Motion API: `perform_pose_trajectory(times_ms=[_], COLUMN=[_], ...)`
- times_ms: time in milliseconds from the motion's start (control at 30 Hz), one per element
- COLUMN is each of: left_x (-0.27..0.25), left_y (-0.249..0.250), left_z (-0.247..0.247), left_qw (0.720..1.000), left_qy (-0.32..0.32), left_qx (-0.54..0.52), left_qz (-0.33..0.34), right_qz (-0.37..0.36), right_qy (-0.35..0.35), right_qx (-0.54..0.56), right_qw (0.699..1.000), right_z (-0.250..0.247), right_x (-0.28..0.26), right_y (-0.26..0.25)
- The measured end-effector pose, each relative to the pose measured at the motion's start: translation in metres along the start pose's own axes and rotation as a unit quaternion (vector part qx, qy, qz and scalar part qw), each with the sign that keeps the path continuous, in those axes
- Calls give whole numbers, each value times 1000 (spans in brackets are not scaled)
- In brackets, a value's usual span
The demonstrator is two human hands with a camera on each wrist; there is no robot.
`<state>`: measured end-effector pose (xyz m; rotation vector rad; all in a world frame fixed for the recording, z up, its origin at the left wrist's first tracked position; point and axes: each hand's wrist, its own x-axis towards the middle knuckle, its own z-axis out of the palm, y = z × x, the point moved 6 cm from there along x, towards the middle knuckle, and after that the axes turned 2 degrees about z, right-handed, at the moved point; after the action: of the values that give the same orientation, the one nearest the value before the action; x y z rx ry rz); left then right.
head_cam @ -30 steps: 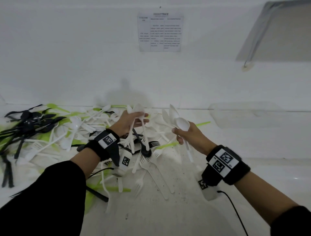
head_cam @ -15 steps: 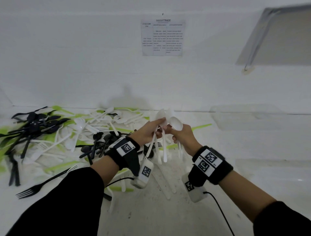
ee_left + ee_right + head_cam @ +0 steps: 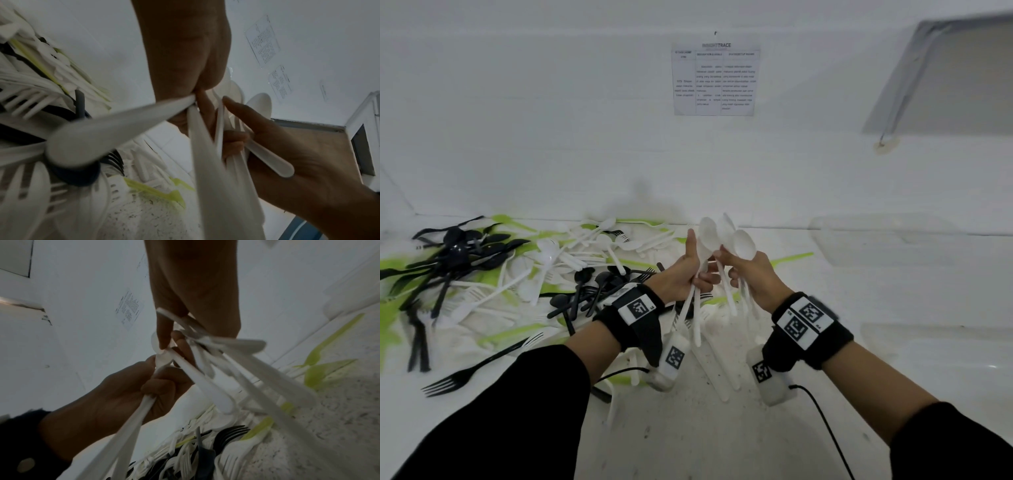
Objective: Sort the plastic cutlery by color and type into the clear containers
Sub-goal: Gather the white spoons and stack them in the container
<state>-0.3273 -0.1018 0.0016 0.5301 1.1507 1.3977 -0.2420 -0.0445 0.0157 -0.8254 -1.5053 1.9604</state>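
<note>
Right now the white spoons (image 3: 722,240) are up off the table, bunched between the two hands above the near edge of the mixed pile (image 3: 558,270), bowls pointing up toward the wall and handles hanging down. The left hand (image 3: 681,274) has its fingers curled round a couple of handles with the thumb standing straight up beside a bowl; the right hand (image 3: 753,274) grips its own few handles, fingers wrapped and a fingertip reaching across to the left hand's spoons. From the left wrist view the handles (image 3: 207,146) fan out loosely below the fists, so they are not squared up.

These look feather-light and stiff but springy, with smooth, slick plastic that I'd expect to slide against itself; a loose fist could let one slip out. The narrow neck just under the bowl, where the handles cross, seems the surest place to pinch the bunch together.

The step, I'd judge, is merging both handfuls into one. The pile of white, black and green cutlery spreads to the left across the white table (image 3: 688,438), a lone black fork (image 3: 469,371) lying nearer. A clear container (image 3: 887,240) sits well apart to the right, against the wall, with what may be another (image 3: 935,346) nearer, though it is hard to make out.
</note>
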Motion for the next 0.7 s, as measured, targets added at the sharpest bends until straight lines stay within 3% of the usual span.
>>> perform_pose_trajectory(times_ms=[300, 400, 567, 700], left_x=[-2, -2, -3, -5], left_y=[-5, -8, -13, -16], left_z=[-5, -9, -15, -12], left_qw=[999, 997, 997, 998], left_qy=[-12, 16, 29, 23], left_qx=[38, 64, 26, 4], left_qz=[-25, -30, -71, -65], right_qz=[6, -17, -60, -77], right_qy=[96, 111, 100, 84], right_qx=[38, -3, -65, -107], right_qw=[995, 994, 991, 988], right_z=[-1, -3, -7, -2], right_x=[4, 5, 2, 0], right_y=[10, 6, -4, -9])
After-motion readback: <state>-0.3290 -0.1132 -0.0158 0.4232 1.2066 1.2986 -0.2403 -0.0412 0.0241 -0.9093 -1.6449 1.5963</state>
